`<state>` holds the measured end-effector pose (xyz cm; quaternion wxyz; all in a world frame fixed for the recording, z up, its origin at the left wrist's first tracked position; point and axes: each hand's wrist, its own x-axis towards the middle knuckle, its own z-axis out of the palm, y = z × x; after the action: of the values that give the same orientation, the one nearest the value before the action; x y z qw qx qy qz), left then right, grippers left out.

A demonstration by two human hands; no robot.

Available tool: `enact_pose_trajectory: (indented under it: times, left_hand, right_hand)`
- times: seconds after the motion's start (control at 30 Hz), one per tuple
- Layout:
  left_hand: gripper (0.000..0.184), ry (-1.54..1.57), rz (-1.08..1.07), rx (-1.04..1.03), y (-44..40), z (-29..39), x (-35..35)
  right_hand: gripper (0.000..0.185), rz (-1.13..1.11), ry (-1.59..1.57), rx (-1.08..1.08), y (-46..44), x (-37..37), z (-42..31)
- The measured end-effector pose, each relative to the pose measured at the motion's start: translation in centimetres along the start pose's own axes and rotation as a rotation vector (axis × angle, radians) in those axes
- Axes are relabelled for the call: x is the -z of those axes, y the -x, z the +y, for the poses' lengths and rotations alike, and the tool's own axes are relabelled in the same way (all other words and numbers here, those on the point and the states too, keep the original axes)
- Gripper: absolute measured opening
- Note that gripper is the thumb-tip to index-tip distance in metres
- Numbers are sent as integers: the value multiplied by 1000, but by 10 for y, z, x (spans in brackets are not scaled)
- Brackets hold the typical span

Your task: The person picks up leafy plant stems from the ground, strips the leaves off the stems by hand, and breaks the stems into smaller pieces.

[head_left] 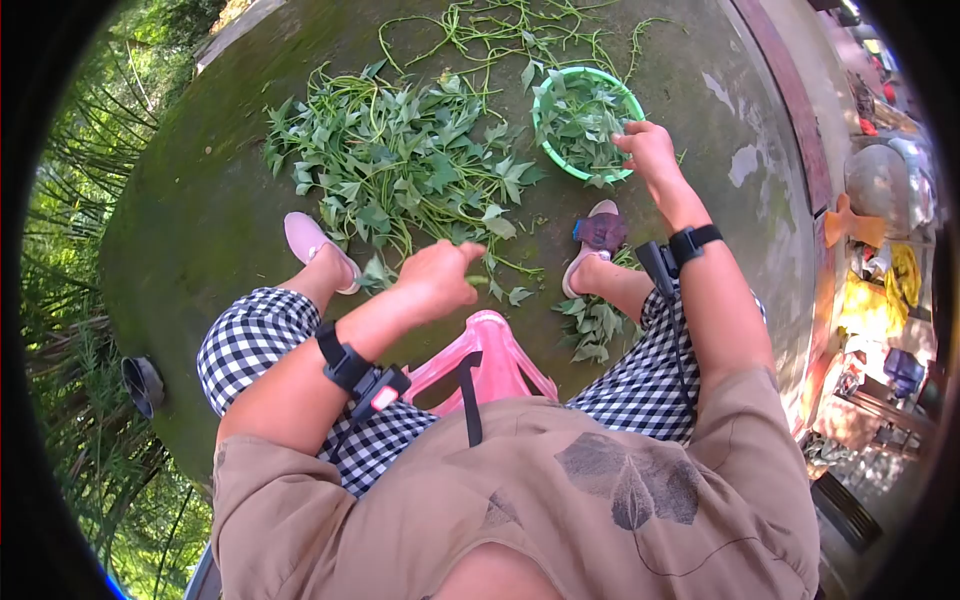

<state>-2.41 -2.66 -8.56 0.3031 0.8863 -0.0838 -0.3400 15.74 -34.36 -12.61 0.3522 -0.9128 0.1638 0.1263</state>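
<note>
My left hand (pixel 438 282) is partly closed above the near edge of a large heap of leafy green vines (pixel 400 165). A small green bit shows at its fingers, too small to make out. At the right rim of a round green basket (pixel 541 93), my right hand (pixel 648 155) has its fingers apart, with nothing visible in them. Loose green leaves (pixel 585 115) fill the basket.
Thin bare stems (pixel 460 35) lie beyond the heap. More leaves (pixel 595 328) lie beside my right foot. A pink plastic stool (pixel 488 350) is between my legs. A dark pot (pixel 143 386) stands at the left, and household items (pixel 880 290) line the right side.
</note>
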Motion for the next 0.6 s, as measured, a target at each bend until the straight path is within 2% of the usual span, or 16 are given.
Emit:
enact_pose_trajectory:
  times: [0.03,0.1,0.13,0.17,0.2,0.23,0.27,0.37,0.47,0.5,0.57,0.6]
  left_hand:
    - [42,-89,-10,-29,3,1,-3]
    - [35,-114,-241,50,-1,0,-2]
    - [28,-67,-179,49,-1,-4,-8]
    - [27,-71,-174,66,-1,-4,-7]
    - [27,-77,-171,83,-2,-3,-4]
    - [27,-83,-168,100,-2,-2,-3]
    - [29,-23,-84,15,1,-6,-4]
    - [30,1,-109,60,2,-2,2]
    - [32,-2,-189,79,-3,-4,3]
    - [32,5,-217,96,-4,-2,5]
    - [35,-3,-218,126,-5,-3,9]
    - [36,-12,-225,161,-5,-1,14]
  right_hand:
    - [43,169,343,123,-12,-4,3]
    - [47,119,445,9,-28,-21,2]
    - [39,47,433,58,-38,-39,9]
    - [34,-76,310,132,-60,-66,33]
    - [31,-228,25,-5,-63,-86,34]
    - [31,-293,-119,-91,-59,-100,23]
    - [30,-335,-140,-117,-74,-122,29]
    - [33,-421,-272,-104,-94,-151,21]
    - [40,-345,-124,-22,-148,-172,62]
    - [47,-321,-178,-117,-155,-164,63]
    - [54,-199,-176,-115,-193,-165,106]
    - [55,-175,23,-84,-192,-160,105]
